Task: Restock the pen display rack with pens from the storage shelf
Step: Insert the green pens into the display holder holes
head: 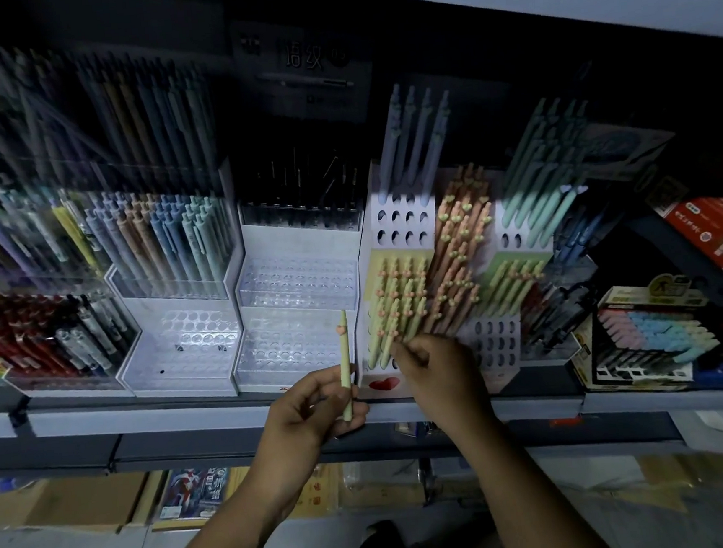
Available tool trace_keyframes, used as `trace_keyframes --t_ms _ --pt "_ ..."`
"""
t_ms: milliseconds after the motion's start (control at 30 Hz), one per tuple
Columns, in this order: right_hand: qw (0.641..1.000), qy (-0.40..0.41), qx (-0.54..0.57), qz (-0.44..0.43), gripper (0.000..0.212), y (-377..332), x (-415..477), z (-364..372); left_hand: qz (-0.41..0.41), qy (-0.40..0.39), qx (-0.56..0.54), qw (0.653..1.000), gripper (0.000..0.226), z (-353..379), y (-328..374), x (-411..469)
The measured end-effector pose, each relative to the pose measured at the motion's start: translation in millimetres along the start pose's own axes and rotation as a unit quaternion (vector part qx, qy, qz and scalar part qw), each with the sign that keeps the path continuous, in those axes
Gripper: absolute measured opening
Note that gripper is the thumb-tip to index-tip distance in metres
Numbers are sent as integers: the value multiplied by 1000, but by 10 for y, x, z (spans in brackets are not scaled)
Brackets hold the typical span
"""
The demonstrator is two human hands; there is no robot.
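Observation:
My left hand (pixel 314 404) grips a pale green pen (pixel 345 365) with a small pink heart near its top, held upright in front of the shelf edge. My right hand (pixel 436 370) reaches into the lower green row of the white heart-pen display rack (pixel 384 383), its fingers at the bottoms of the pens there; whether it pinches one is hidden. The rack (pixel 399 222) holds purple pens at the top left, orange pens (pixel 457 243) in the middle, teal pens (pixel 539 179) at the right and green pens (pixel 397 301) lower down, with several open holes.
Two clear acrylic holders (pixel 182 346) (pixel 294 323) with bare hole trays stand left of the rack. Fuller pen holders (pixel 50 331) sit further left. Boxed pens (pixel 645 340) and a red box (pixel 714 234) lie at the right. Cardboard cartons (pixel 65 505) sit under the shelf (pixel 188 413).

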State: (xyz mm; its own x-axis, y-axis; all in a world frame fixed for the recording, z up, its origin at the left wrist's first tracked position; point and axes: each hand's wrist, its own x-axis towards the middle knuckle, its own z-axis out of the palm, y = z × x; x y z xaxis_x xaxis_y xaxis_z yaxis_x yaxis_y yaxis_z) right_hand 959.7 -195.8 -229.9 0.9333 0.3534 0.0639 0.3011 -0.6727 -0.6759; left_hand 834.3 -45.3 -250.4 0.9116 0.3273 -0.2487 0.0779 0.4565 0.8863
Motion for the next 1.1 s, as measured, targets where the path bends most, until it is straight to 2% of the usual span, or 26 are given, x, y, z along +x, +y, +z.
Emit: trace_keyframes --t_ms 67,133,200,267,533,667,800,900,1100 --pt "995 -50 89 1 44 -124 -69 -67 3 1 4 1000 24 9 3 -7" --pt "974 -106 201 -4 23 -248 -122 -103 4 -3 11 1000 24 25 -2 -15" --pt "963 -115 243 -22 12 -303 -140 -75 3 -11 22 1000 25 42 -5 -22" --pt "961 -104 253 -33 4 -309 -130 -28 5 -21 28 999 28 58 -5 -30" --pt "960 -99 258 -34 9 -240 -147 -19 5 -22 54 998 24 46 -79 -12" --pt "963 -48 262 -27 12 -135 -107 -130 26 -5 122 992 20 -37 -114 34" --pt "976 49 208 -35 12 88 -11 -223 88 9 303 949 14 -157 -62 47" --pt "981 103 162 -34 10 226 44 -206 130 13 374 918 14 -224 23 53" --pt "986 103 110 -72 17 315 81 -68 181 18 519 835 30 -357 138 121"
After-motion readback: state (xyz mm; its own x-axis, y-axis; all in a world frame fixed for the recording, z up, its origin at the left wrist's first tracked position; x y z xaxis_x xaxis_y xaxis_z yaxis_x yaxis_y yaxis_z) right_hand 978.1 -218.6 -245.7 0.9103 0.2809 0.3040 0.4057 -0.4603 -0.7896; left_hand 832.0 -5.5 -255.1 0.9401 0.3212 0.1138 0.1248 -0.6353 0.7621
